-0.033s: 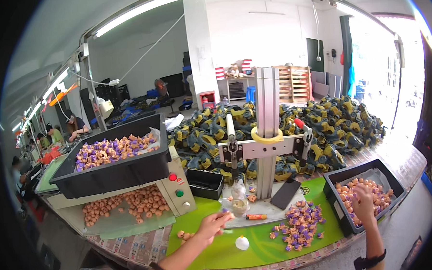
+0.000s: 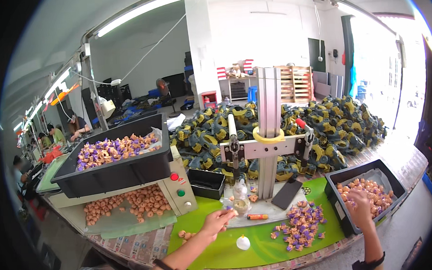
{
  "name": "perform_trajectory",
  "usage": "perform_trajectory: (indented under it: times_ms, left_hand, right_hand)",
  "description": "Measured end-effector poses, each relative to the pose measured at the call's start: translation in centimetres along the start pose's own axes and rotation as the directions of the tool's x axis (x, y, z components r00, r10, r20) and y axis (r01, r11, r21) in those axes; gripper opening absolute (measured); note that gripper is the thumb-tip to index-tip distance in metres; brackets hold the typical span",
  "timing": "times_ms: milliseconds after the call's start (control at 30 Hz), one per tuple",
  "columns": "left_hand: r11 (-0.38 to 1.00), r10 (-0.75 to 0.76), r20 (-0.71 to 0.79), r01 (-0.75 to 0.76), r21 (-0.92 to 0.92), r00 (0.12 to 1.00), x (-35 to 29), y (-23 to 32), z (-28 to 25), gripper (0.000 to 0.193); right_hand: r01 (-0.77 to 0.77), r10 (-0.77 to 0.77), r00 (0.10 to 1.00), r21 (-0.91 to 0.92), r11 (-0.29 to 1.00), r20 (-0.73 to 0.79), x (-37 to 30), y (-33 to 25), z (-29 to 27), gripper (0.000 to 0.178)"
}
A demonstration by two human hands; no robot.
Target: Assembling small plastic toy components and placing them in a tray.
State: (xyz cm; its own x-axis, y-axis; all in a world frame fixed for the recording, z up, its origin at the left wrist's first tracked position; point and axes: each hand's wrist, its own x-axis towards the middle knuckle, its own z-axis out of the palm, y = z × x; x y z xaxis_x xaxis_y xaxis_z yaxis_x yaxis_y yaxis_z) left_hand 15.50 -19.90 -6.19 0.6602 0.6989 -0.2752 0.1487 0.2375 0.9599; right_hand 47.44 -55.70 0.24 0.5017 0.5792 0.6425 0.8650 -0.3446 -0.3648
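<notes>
My left hand [image 2: 218, 222] is closed in a pinch on a small peach-and-purple plastic piece [image 2: 234, 213], held above the green mat [image 2: 211, 256] in front of the press stand. My right hand [image 2: 359, 209] hovers over the near left part of a black tray [image 2: 346, 215] of small round peach pieces [image 2: 378, 195]. Its fingers are curled together; whatever they hold is hidden. Between the hands lies a pile of peach-and-purple pieces [image 2: 299, 225]. A small white bottle with a yellow tip [image 2: 243, 242] stands near my left wrist.
An upright metal press stand [image 2: 271, 171] with a clamp lever rises mid-table. Around its base are a dark phone [image 2: 287, 193], an orange tube [image 2: 257, 216] and a clear jar [image 2: 240, 205]. A full black bin [image 2: 111, 173] sits atop a machine at left; yellow-grey parts [image 2: 331, 134] are heaped behind.
My right hand has shifted slightly left and down over the tray. My left hand stays nearly in place with the piece still pinched.
</notes>
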Motion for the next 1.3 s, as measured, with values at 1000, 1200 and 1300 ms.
perform_trajectory:
  times_ms: [1000,1200,1300]
  left_hand:
    - [0.669,0.602,-0.146,-0.397,0.629,0.785,6.8,-2.1,3.0,0.025]
    - [0.660,0.535,-0.106,-0.337,0.671,0.838,6.8,-1.7,2.4,0.025]
    - [0.688,0.662,-0.148,-0.518,0.509,0.735,8.1,-3.9,1.9,0.024]
  right_hand:
    - [-0.090,-0.121,0.968,0.756,0.648,0.219,22.8,-28.4,13.7,0.093]
    - [0.350,-0.360,0.912,0.828,0.438,-0.196,19.6,-30.5,8.9,0.061]
    - [0.600,-0.651,0.724,0.672,0.434,-0.227,15.3,-31.1,7.5,0.012]
